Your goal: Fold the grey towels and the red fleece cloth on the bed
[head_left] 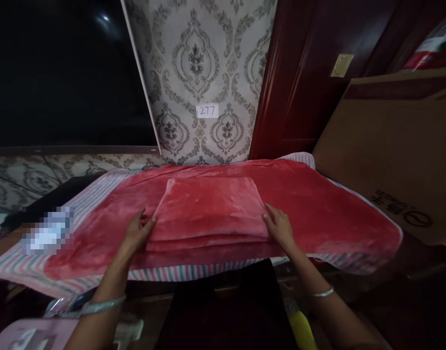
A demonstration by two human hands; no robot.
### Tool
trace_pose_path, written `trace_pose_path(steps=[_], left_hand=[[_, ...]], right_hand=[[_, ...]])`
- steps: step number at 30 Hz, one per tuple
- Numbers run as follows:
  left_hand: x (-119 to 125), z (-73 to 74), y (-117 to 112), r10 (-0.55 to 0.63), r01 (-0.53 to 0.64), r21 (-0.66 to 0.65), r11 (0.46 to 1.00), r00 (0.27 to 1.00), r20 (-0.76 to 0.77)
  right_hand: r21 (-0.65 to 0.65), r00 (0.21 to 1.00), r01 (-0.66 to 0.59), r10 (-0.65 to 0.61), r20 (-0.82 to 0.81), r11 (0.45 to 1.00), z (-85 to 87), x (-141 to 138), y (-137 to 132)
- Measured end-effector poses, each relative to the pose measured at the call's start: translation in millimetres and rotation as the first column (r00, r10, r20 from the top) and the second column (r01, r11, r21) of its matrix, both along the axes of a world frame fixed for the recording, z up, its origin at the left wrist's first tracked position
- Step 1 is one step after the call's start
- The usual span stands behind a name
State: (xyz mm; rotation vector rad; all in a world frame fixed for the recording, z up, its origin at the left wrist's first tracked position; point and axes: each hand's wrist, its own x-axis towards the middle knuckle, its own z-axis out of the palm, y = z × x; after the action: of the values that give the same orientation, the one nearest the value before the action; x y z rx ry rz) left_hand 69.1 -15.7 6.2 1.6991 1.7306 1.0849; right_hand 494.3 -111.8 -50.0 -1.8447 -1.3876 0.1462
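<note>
A folded red plush cloth (210,206) lies in the middle of a larger red blanket (317,204) spread over a striped sheet (194,272). My left hand (138,229) rests against the fold's left edge, fingers stretched out and flat. At the fold's right front corner lies my right hand (279,224), fingers also extended and touching the cloth. Neither hand grips anything. Both wrists wear thin bangles.
A large cardboard box (386,146) stands at the right. A dark red door (299,78) and patterned wallpaper with a "277" label (207,111) are behind. A blurred patch (48,231) sits at the left; a yellow object (303,330) lies below.
</note>
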Motion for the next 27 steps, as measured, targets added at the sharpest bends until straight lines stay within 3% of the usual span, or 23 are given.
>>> trace_pose_path(steps=[2,4,5,7,10,14,20,24,27], left_hand=[[23.0,12.2,-0.4,0.000,0.020,0.140,0.990,0.990,-0.140],[60.0,22.0,-5.2,-0.115,0.158,0.187,0.969,0.968,-0.224],[80.8,23.9,-9.1,-0.200,0.288,0.199,0.937,0.906,-0.372],[118.3,19.2,-18.1,-0.242,0.410,0.163,0.898,0.767,-0.594],[147.4,-4.7,-27.6,-0.258,0.421,0.043,0.906,0.630,-0.733],[144.4,-33.9,-27.2,-0.261,0.388,-0.010,0.922,0.601,-0.755],[141.0,-32.4,-27.1,-0.279,0.395,-0.021,0.918,0.609,-0.742],[130.7,-21.4,-22.2,-0.384,0.428,-0.116,0.896,0.619,-0.685],[122.3,3.4,3.9,-0.552,0.539,-0.222,0.813,0.590,-0.589]], right_hand=[[0.022,0.982,-0.022,0.017,0.186,1.000,21.1,-23.8,3.6],[-0.013,0.936,-0.136,0.133,0.325,0.991,40.7,-54.8,11.1],[-0.046,0.911,-0.171,0.176,0.374,0.984,47.4,-70.4,15.3],[-0.131,0.872,-0.189,0.228,0.433,0.973,51.7,-96.0,22.4],[-0.244,0.850,-0.164,0.262,0.457,0.956,37.8,-112.6,26.8],[-0.267,0.848,-0.159,0.270,0.456,0.951,14.3,-109.5,26.4],[-0.246,0.851,-0.172,0.270,0.451,0.954,10.3,-110.8,26.2],[-0.324,0.846,-0.239,0.361,0.394,0.915,27.5,-99.3,30.8],[-0.334,0.831,-0.309,0.424,0.360,0.890,63.9,-82.4,53.2]])
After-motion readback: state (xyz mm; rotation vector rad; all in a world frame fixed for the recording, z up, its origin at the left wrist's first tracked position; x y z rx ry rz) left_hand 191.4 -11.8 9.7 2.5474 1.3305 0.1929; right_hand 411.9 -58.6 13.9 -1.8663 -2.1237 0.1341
